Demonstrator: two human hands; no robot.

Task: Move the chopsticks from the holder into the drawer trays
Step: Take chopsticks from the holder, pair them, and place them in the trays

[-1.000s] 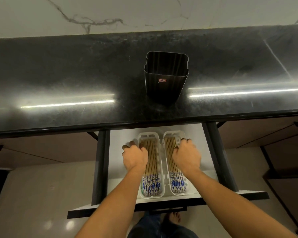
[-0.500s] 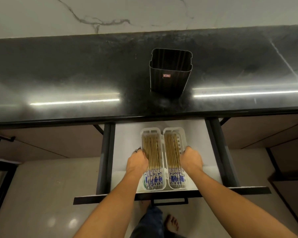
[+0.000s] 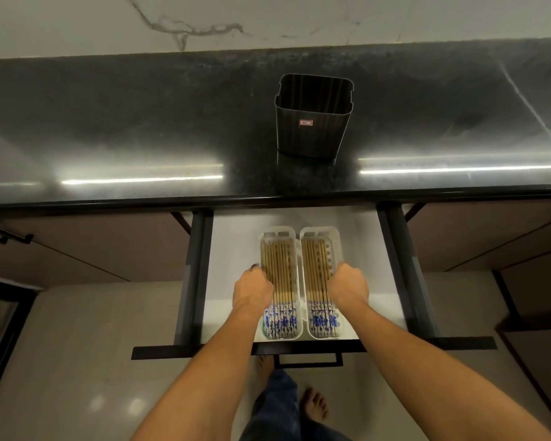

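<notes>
Down in the open drawer point(image 3: 233, 249), the left hand point(image 3: 252, 289) curls against the left tray point(image 3: 279, 232), both trays' chopsticks point(image 3: 279, 275) lie flat, and the right hand point(image 3: 349, 286) grips the right tray point(image 3: 320, 232); the holder point(image 3: 312, 128) stands upright on the counter point(image 3: 140, 122).

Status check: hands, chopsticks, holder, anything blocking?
Left hand and right hand at outer sides of two white plastic trays. Wooden blue-patterned chopsticks lie in both. Black ribbed holder looks empty. Nothing blocking.
</notes>
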